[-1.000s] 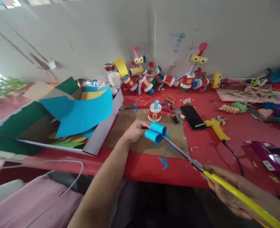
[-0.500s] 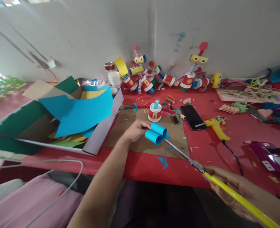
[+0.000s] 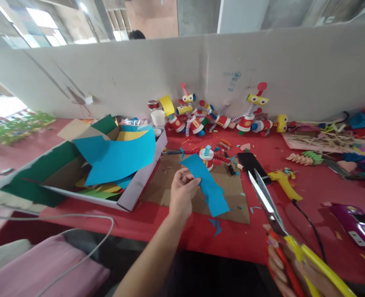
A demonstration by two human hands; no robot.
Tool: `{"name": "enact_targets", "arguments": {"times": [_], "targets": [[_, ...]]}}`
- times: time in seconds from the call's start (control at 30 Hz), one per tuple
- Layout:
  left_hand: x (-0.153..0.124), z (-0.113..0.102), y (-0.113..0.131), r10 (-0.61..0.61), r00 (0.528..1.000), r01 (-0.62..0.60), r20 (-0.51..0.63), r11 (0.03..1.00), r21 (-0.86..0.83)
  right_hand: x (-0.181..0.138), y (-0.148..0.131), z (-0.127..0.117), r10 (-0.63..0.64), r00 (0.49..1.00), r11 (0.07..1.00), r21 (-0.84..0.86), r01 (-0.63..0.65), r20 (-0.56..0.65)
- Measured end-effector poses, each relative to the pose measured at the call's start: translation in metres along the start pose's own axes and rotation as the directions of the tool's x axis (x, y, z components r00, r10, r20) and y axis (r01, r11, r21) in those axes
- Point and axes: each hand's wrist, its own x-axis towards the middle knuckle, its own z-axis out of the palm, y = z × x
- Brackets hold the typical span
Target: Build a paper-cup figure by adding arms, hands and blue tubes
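Observation:
My left hand [image 3: 181, 192] pinches a blue paper strip [image 3: 207, 185] between thumb and fingers, over the brown cardboard sheet [image 3: 167, 185]. The strip hangs slanting down to the right, with an uneven edge. At the lower right my right hand [image 3: 286, 264] grips a pair of scissors [image 3: 272, 210] with red and yellow handles, the blades slightly apart and pointing up and away from the strip. Just behind the strip stands a small red-and-white cup body [image 3: 206, 159] with red folded-paper arms, partly hidden by it. Blue scraps [image 3: 215, 226] lie near the table's front edge.
To the left is an open box [image 3: 129, 194] holding blue, yellow and green paper. Several paper-cup figures [image 3: 246, 123] stand or lie along the grey partition [image 3: 123, 78]. A black phone [image 3: 253, 167], a yellow glue gun [image 3: 284, 185] and a purple power strip [image 3: 356, 227] are on the right.
The blue paper, earlier curled into two loops, now hangs open as a strip from my left hand. The scissors have moved right, away from the paper, and their blades have parted. My view has tilted up.

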Motion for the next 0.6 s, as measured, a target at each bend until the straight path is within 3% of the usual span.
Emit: {"name": "enact_targets", "arguments": {"times": [0.07, 0.13, 0.23, 0.33, 0.6], "targets": [[-0.01, 0.003, -0.002, -0.037, 0.995, 0.035, -0.095, 0.999, -0.03, -0.001, 0.006, 0.018, 0.108, 0.984, 0.989, 0.083, -0.121, 0.145], [-0.018, 0.005, -0.005, -0.09, 0.982, 0.079, -0.169, 0.994, -0.074, 0.002, 0.008, 0.035, 0.21, 0.936, 0.966, 0.091, -0.244, 0.282], [-0.027, 0.012, -0.008, -0.158, 0.955, 0.117, -0.252, 0.978, -0.172, 0.004, 0.009, 0.057, 0.278, 0.885, 0.946, 0.055, -0.32, 0.372], [-0.037, 0.02, -0.009, -0.156, 0.951, 0.101, -0.267, 0.973, -0.209, -0.004, 0.015, 0.07, 0.29, 0.892, 0.945, 0.045, -0.325, 0.348], [-0.066, 0.031, -0.007, -0.154, 0.966, 0.143, -0.206, 0.988, -0.066, -0.029, 0.023, 0.079, 0.18, 0.962, 0.983, -0.011, -0.182, 0.207]]}}
